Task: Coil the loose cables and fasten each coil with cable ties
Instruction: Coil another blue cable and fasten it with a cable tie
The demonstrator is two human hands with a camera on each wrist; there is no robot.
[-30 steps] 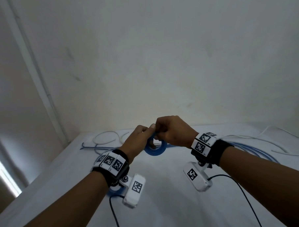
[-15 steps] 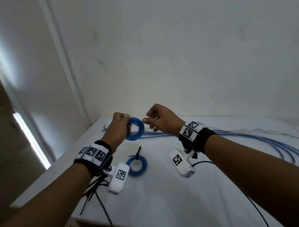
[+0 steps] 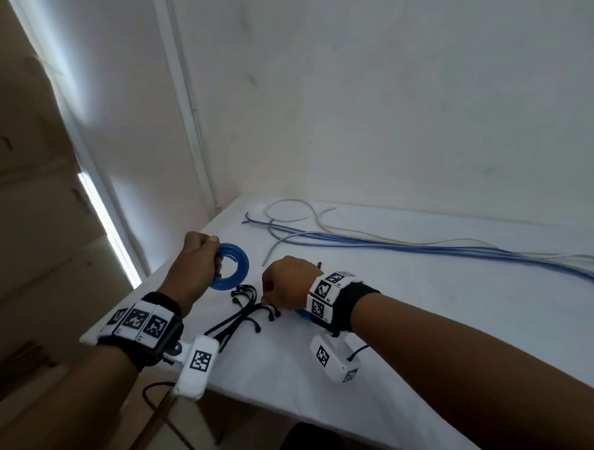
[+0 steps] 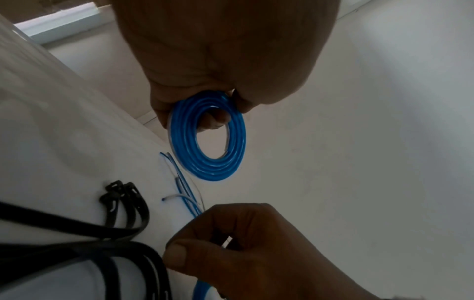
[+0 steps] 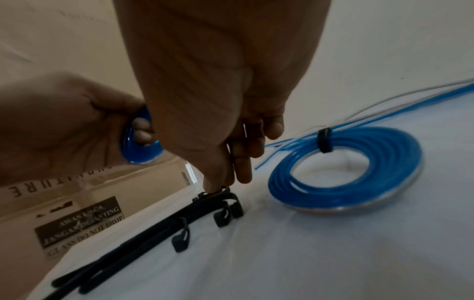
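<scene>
My left hand (image 3: 215,257) grips a small blue cable coil (image 3: 230,270) and holds it upright in the air over the table's left corner; its fingers pass through the ring (image 4: 210,140). My right hand (image 3: 264,298) is lowered onto a bundle of black cable ties (image 3: 246,310). Its thumb and forefinger (image 5: 218,185) pinch the head of one cable tie (image 5: 205,198). A second blue coil (image 5: 343,174), bound with a black tie (image 5: 324,141), lies flat on the table just right of that hand. Loose blue and white cables (image 3: 392,246) stretch across the back.
The white table (image 3: 429,328) ends close on the left and near sides. Cardboard boxes (image 3: 26,209) stand beyond the left edge, one with a printed label (image 5: 79,221). A white wall rises behind the table. A black cord hangs from each wrist camera.
My right hand let go of the coil and dropped to the cable ties. My left hand carried the coil leftward. The head view swung left and down.
</scene>
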